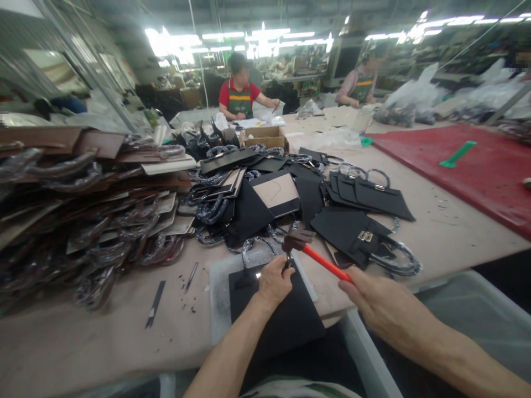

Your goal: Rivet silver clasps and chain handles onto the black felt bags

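My right hand [360, 284] is closed round the red handle of a hammer [327, 264]. The hammer's dark head is over my left hand [274, 282], at the top of a small metal tool [287, 261] pinched upright in my left fingers. Under that hand lies a black leather panel [274, 320] with a plastic-wrapped handle [258, 249] at its far edge. The panel rests on a pale slab [219, 287] and overhangs the table's front edge. The tool's lower tip is hidden by my fingers.
Brown wrapped panels [83, 221] are heaped at the left, black ones [257, 204] beyond the slab. A blade [156, 304] and a thin tool [191, 276] lie left. Grey bins [477, 309] stand below the table edge. A red mat [440, 160] is far right; two people sit across.
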Demonstrator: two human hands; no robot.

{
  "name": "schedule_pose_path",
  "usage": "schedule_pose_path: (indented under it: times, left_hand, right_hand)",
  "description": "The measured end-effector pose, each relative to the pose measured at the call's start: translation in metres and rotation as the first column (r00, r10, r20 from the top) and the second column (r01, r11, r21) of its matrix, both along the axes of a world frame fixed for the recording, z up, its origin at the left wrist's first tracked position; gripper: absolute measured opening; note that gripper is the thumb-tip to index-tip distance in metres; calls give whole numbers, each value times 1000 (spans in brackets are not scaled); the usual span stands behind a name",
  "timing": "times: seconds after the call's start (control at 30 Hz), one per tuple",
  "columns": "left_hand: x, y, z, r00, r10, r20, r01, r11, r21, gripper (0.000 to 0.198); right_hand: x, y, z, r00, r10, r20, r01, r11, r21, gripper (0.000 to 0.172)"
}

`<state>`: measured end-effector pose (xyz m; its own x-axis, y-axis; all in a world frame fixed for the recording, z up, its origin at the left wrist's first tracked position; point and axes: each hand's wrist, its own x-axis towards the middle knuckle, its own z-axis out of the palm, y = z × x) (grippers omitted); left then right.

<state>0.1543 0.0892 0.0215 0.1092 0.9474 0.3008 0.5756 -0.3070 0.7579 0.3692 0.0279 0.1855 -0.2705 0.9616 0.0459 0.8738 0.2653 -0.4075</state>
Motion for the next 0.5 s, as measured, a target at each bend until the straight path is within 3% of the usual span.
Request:
schedule_pose_path:
  times: [0.07,0.13,0.2,0.27,0.33,0.5]
  left_hand:
    - [-1,0,1,1000,-9,-2,9,1000,-6,12]
    - [-1,0,2,1000,-17,-11,17,1000,-21,13]
    - [-2,0,2,1000,-19,-24,18,999,-33,13]
    - [-1,0,1,999,-14,-37,12,999,-43,12]
    - [-1,0,0,999,-11,-45,9,999,-46,12]
    - [0,0,-1,999,-24,-38,23,1000,-12,13]
  right_hand:
    - [-3,-3,14,995,-13,-96,30,984,174,36]
    - [-8,-6,24,977,-78,-196,157,891,427,34]
    - [-10,-8,23,982,-65,-176,154,815,558,35]
    - [-10,-7,12,999,21,-26,-6,875,484,37]
    - [-6,-7,-2,991,100,92,-123,950,288,37]
    - [-1,-10,-17,1000,-26,-8,27,986,163,37]
